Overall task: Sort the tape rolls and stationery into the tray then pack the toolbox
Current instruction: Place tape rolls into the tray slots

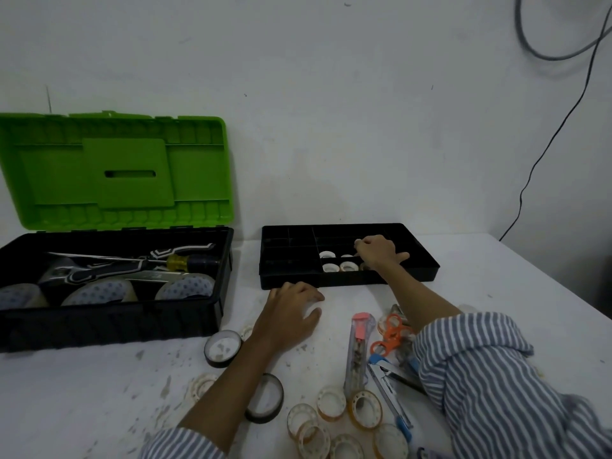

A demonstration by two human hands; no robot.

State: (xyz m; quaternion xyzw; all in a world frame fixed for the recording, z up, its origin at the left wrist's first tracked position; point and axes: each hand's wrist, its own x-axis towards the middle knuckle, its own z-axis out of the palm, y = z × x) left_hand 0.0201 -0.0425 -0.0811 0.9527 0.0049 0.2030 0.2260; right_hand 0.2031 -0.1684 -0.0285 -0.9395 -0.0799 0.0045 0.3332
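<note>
Tape rolls (348, 266) in the tray (288, 283) yet?
— 4 small white ones, mid compartments; rest of the tray looks bare. Tray sits on the table (470, 293), right of the open toolbox (109, 321).
— Hands?
— R hand (377, 251) is inside the tray, fingers bent down beside those rolls; can't tell if it holds 1. L hand (291, 313) rests palm-down on the table at the tray's front edge, holding nothing.
— What's left?
— Most of it, I'd say: 2 black rolls (222, 347), 6+ clear rolls (331, 402), scissors (390, 336), cutter (359, 352), all loose near the person. Then tray into toolbox, lid shut.
</note>
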